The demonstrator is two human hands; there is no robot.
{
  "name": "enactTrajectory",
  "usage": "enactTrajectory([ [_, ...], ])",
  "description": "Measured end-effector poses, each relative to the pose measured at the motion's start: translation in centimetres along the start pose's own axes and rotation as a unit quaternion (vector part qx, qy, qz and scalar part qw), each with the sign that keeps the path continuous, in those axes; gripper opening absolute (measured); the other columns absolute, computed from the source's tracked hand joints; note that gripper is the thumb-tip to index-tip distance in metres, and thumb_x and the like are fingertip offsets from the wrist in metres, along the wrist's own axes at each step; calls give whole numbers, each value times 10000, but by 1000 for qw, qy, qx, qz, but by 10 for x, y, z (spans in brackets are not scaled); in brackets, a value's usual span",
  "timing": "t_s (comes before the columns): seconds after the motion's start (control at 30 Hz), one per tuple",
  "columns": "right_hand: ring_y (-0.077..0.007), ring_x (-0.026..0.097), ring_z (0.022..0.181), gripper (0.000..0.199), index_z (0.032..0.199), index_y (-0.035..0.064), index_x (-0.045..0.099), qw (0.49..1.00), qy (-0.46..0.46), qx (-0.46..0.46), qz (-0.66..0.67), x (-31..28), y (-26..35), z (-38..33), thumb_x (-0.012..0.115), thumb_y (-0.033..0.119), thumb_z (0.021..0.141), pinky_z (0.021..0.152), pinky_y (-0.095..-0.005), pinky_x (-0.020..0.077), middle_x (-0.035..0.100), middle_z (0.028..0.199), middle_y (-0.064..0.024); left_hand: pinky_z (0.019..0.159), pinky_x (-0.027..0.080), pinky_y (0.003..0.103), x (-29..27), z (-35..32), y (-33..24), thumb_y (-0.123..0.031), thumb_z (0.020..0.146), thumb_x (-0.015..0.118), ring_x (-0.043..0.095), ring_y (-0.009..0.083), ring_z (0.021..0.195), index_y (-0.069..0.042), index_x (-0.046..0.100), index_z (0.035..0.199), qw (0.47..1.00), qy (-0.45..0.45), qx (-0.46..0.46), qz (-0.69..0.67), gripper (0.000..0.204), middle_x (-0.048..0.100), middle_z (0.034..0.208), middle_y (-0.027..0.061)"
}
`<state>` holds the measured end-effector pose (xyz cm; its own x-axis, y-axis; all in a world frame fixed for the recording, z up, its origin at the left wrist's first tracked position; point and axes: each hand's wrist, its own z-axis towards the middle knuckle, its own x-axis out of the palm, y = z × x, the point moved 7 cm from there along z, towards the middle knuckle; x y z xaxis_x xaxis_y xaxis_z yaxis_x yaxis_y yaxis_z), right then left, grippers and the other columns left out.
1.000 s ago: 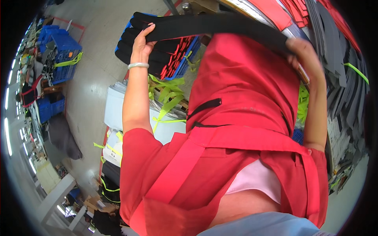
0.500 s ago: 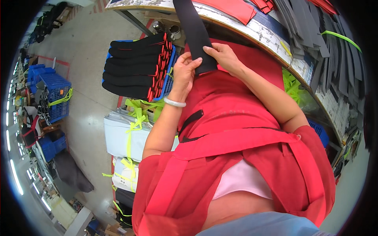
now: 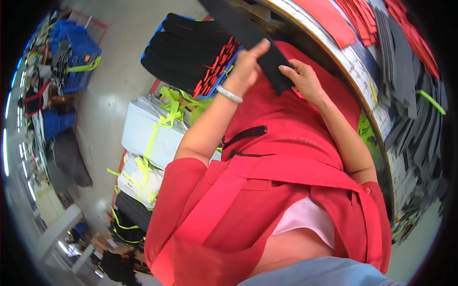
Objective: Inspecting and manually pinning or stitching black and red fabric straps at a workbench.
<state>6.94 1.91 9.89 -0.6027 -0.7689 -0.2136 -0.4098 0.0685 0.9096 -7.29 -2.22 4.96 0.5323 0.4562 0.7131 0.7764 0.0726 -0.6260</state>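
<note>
Both my hands hold a long black fabric strip [image 3: 253,38] in front of my red apron [image 3: 286,143]. My left hand [image 3: 249,64], with a pale bracelet at the wrist, pinches the strip from the left. My right hand [image 3: 305,78] touches its lower end from the right, fingers spread along the edge. The strip runs up and to the left, away from me, toward the edge of the work table [image 3: 353,71]. The hands are close together, nearly touching.
The curved table on the right carries red pieces [image 3: 334,19] and stacks of grey pieces [image 3: 400,52]. On the floor to the left are a blue crate of black and red pieces [image 3: 191,52], white bundles tied with yellow-green straps [image 3: 148,133], and more blue crates [image 3: 76,52].
A second ago the strip was stretched sideways between my widely parted hands. My hands have come together and the strip now hangs lengthwise between them.
</note>
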Motion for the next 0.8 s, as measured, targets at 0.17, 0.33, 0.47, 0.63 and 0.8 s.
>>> enactTrajectory([
  [0.17, -20, 420, 544, 237, 950, 18, 640, 999, 3, -25, 30, 11, -2, 44, 615, 253, 936, 455, -212, 331, 538, 668, 49, 633, 559, 297, 1, -54, 38, -189, 945, 592, 634, 163, 744, -32, 544, 1084, 989, 51, -137, 34, 215, 622, 857, 69],
  [0.33, -38, 485, 519, 357, 1201, 13, 574, 1000, 15, -15, 8, 31, -2, 57, 584, 268, 952, 444, -196, 378, 563, 668, 24, 630, 558, 290, -35, -35, 37, -178, 935, 606, 624, 163, 718, -12, 568, 963, 986, 23, -125, -112, 173, 617, 830, 71],
  [0.47, -43, 503, 513, 299, 1180, 4, 583, 999, 39, 14, 26, 29, -20, 66, 530, 215, 974, 444, -188, 392, 564, 687, 11, 640, 558, 301, -91, 15, 22, -174, 933, 605, 613, 184, 712, -9, 567, 904, 984, -69, -91, -139, 172, 604, 786, 78],
  [0.63, -37, 510, 518, 239, 1126, 10, 607, 993, 62, 50, 87, 24, -35, 74, 496, 167, 984, 444, -181, 392, 568, 708, 10, 620, 521, 320, -155, 82, 5, -154, 932, 603, 564, 201, 658, -4, 546, 877, 976, -126, -79, -159, 170, 582, 757, 88],
  [0.8, -36, 511, 508, 213, 1097, 10, 613, 989, 71, 64, 109, 25, -36, 79, 506, 153, 980, 436, -175, 391, 569, 708, 6, 581, 509, 313, -214, 114, 23, -129, 934, 595, 522, 194, 655, -1, 514, 910, 948, -193, -108, -228, 153, 530, 770, 78],
])
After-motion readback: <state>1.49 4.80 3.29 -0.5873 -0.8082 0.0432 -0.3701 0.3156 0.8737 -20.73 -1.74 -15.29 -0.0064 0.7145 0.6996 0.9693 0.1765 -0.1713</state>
